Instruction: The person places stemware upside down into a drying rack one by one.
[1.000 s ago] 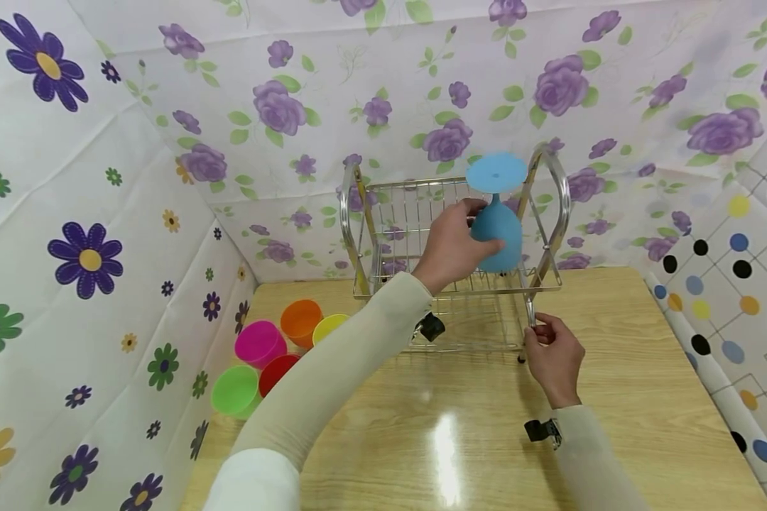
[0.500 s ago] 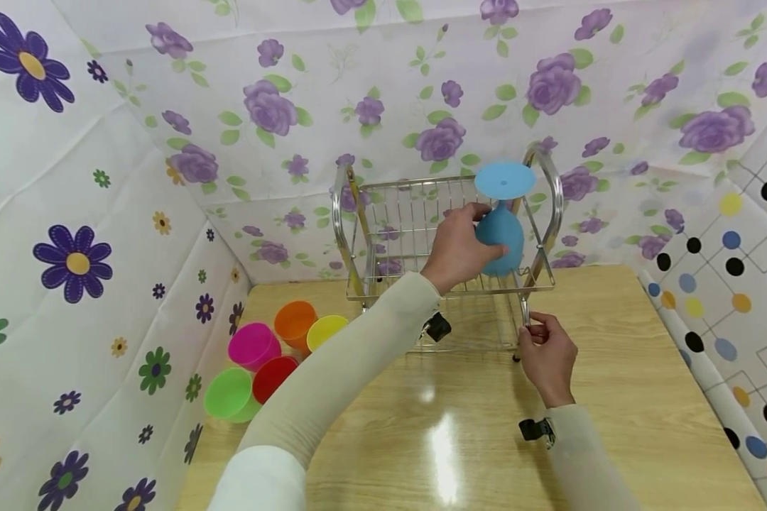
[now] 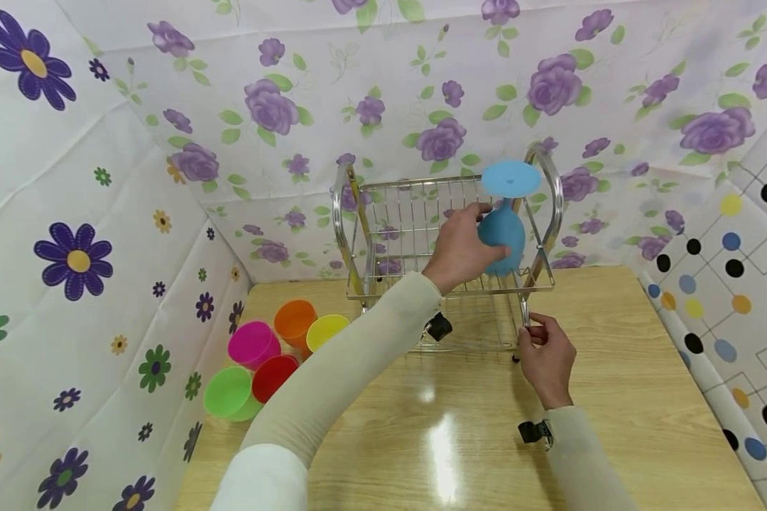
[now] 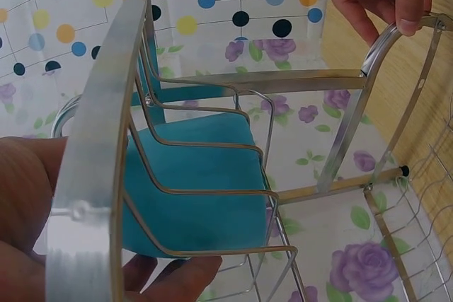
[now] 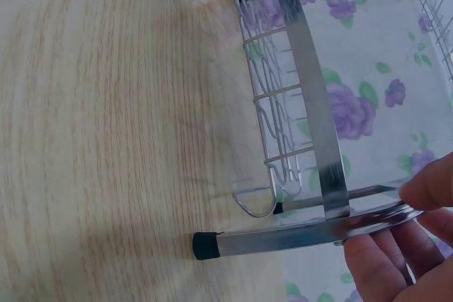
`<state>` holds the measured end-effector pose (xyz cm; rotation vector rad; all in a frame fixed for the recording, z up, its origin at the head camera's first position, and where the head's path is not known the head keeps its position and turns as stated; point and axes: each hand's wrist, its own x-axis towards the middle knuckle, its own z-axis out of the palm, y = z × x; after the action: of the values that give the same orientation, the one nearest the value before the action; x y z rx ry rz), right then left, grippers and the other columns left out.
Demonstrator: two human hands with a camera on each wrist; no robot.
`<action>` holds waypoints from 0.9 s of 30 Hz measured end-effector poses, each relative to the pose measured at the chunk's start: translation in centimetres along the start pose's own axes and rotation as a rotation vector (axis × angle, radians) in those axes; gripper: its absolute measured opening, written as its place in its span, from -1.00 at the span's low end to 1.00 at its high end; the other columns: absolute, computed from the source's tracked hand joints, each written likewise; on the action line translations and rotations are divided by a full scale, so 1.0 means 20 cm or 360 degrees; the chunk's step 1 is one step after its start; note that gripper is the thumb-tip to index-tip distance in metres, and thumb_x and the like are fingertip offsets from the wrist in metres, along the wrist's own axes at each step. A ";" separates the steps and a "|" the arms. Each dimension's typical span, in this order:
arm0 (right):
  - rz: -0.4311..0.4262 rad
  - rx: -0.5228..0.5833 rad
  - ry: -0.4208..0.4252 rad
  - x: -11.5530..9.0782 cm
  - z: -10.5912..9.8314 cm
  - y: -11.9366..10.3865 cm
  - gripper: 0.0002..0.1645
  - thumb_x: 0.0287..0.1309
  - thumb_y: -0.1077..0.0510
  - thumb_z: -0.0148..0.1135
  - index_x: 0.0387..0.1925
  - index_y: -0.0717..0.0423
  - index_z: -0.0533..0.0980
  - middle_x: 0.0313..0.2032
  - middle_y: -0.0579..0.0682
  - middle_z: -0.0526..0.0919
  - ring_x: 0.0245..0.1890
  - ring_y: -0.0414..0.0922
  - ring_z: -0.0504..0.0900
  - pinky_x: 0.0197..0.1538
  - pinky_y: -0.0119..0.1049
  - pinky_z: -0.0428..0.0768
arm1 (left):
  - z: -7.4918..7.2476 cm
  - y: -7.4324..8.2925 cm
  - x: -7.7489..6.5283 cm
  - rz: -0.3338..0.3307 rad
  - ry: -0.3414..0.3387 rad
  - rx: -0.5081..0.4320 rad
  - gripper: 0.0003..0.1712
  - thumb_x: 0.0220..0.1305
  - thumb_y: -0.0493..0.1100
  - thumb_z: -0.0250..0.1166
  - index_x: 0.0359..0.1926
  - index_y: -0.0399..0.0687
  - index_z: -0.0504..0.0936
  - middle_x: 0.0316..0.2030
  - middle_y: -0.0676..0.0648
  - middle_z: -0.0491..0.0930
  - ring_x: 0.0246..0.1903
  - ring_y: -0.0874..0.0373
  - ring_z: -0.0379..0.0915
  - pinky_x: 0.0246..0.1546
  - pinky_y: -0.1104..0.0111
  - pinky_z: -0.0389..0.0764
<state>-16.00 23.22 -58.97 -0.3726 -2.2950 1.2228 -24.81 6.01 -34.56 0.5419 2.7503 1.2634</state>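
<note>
A blue goblet (image 3: 503, 238) stands upside down, foot uppermost, at the right end of the upper tier of a two-tier metal dish rack (image 3: 555, 202). My left hand (image 3: 461, 245) grips its bowl from the left, thumb in front and fingers behind. In the left wrist view, the goblet's bowl (image 4: 205, 175) sits behind the wire dividers, with fingers beneath it. Lower down, my right hand (image 3: 548, 360) pinches the rack's right front leg. The right wrist view shows thumb and fingers around this metal leg (image 5: 283, 237), near its black foot.
At left on the wooden table (image 3: 383, 440), partly behind the left sleeve, are green (image 3: 229, 394), pink (image 3: 254, 345), orange (image 3: 295, 321), red (image 3: 272, 380) and yellow (image 3: 326, 330) cups. Flowered cloth (image 3: 332, 85) hangs right behind the rack; dotted cloth (image 3: 735, 298) is at right.
My left hand has moved the goblet to the right and slightly down within the upper tier. The right hand keeps its hold on the rack leg. The head view has shifted slightly.
</note>
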 end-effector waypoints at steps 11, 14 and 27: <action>-0.0018 0.0035 -0.0015 0.00 -0.01 -0.01 -0.61 0.35 0.26 0.37 0.19 0.09 0.66 -0.21 0.10 0.83 -0.31 -0.51 0.57 -0.19 -0.51 0.61 | -0.11 -0.02 -0.13 0.0058 0.0075 -0.0210 -0.16 0.33 -0.05 0.52 0.54 0.02 0.37 0.41 -0.09 0.48 0.32 -0.02 0.53 0.18 0.19 0.71; -0.0024 0.0027 -0.0024 0.00 -0.01 -0.01 -0.61 0.35 0.25 0.36 0.19 0.10 0.66 -0.22 0.10 0.83 -0.30 -0.41 0.63 -0.16 -0.39 0.65 | -0.14 -0.02 -0.18 0.0071 0.0099 -0.0276 -0.17 0.33 -0.02 0.52 0.54 0.09 0.38 0.39 -0.04 0.50 0.33 0.02 0.53 0.16 0.24 0.72; -0.0029 0.0030 -0.0093 0.00 -0.01 0.02 -0.60 0.38 0.19 0.33 0.21 0.08 0.63 -0.19 0.10 0.79 -0.29 -0.57 0.53 -0.17 -0.49 0.59 | -0.23 -0.10 -0.55 0.0212 0.0402 -0.0568 -0.23 0.37 -0.03 0.47 0.52 0.10 0.39 0.39 0.01 0.44 0.31 0.11 0.50 0.24 0.32 0.69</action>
<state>-15.77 23.62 -59.21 -0.3125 -2.3294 1.2612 -16.13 -2.33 -33.98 0.5718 2.6107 1.9229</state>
